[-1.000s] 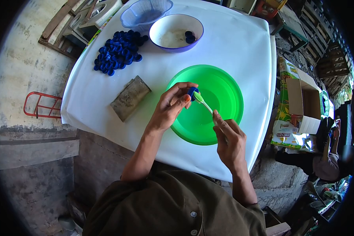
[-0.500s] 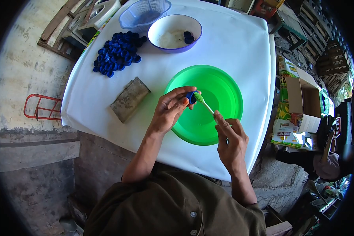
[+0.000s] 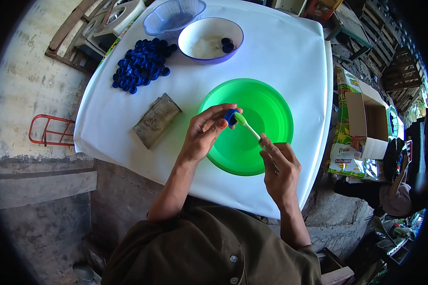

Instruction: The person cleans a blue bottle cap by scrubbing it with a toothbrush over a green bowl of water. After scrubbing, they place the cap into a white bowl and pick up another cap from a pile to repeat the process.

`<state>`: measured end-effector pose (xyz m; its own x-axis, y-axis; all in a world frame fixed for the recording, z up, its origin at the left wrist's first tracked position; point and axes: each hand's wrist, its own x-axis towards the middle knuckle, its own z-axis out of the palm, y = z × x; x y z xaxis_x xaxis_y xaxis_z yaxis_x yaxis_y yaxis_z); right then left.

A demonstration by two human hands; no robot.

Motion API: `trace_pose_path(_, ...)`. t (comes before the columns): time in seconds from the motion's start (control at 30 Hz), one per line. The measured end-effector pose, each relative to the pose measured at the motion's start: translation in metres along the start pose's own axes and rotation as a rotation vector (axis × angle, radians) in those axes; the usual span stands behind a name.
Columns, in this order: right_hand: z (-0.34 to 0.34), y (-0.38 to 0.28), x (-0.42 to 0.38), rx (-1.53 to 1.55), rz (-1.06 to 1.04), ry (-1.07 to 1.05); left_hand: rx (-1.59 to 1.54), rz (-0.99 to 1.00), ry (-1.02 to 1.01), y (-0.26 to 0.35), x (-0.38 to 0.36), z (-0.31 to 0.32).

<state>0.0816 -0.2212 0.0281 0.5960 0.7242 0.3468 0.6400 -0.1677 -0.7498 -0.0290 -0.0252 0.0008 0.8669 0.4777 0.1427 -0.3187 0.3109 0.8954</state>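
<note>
Between the thumb and fingers of my left hand (image 3: 207,130) is a blue bottle cap (image 3: 230,117), its hollow side turned to the right. My right hand (image 3: 280,166) grips the pale handle of a toothbrush (image 3: 247,126). The brush's green bristle head is right at the cap's opening. Both hands are over the near part of a green basin (image 3: 280,109), which shows a little liquid low inside. Farther up on the left lies a heap of similar blue caps (image 3: 140,64).
A white bowl with a purple outside (image 3: 209,59) holds a few blue caps in cloudy liquid. Behind it stands a translucent blue basket (image 3: 154,23). A worn grey block (image 3: 157,121) lies left of the basin on the white-covered table (image 3: 114,118). Right of the table are an open carton (image 3: 366,118) and a person (image 3: 395,199).
Almost nothing differs. The cap and brush head have shifted very slightly to the left together, still meeting at the cap's opening.
</note>
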Motion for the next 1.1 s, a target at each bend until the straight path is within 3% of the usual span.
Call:
trace_pose_path(0.1,0.0,-0.005,-0.002,-0.071,0.026,-0.017,0.071,-0.013,0.04,-0.002,0.001,0.002)
trace_pose_path(0.2,0.002,-0.007,-0.005,0.144,0.133,-0.136,-0.013,0.012,0.012,-0.006,0.002,-0.001)
trace_pose_path(0.33,-0.004,-0.008,-0.008,0.546,0.46,-0.308,0.026,0.08,-0.002,-0.008,0.003,0.0)
trace_pose_path(0.43,-0.007,-0.008,-0.002,0.318,0.336,-0.283,0.015,0.066,-0.015,-0.008,0.001,-0.003)
trace_pose_path(0.6,-0.003,-0.004,0.0,-0.042,0.095,-0.043,0.015,0.001,-0.034,-0.005,0.004,-0.003)
trace_pose_path(0.7,-0.001,-0.007,0.0,-0.067,0.052,-0.045,-0.005,0.0,-0.026,-0.005,0.005,-0.003)
trace_pose_path(0.8,0.002,-0.01,-0.002,0.098,0.114,-0.123,0.049,0.01,0.044,-0.005,0.005,-0.004)
trace_pose_path(0.9,-0.003,-0.011,-0.004,0.349,0.387,-0.276,0.013,0.012,0.028,-0.002,0.003,-0.001)
trace_pose_path(1.0,-0.006,-0.008,-0.003,0.326,0.393,-0.281,-0.011,-0.038,0.004,0.001,0.0,-0.001)
trace_pose_path(1.1,-0.007,-0.009,0.0,0.042,0.163,-0.11,-0.038,-0.072,-0.041,-0.003,-0.001,-0.009)
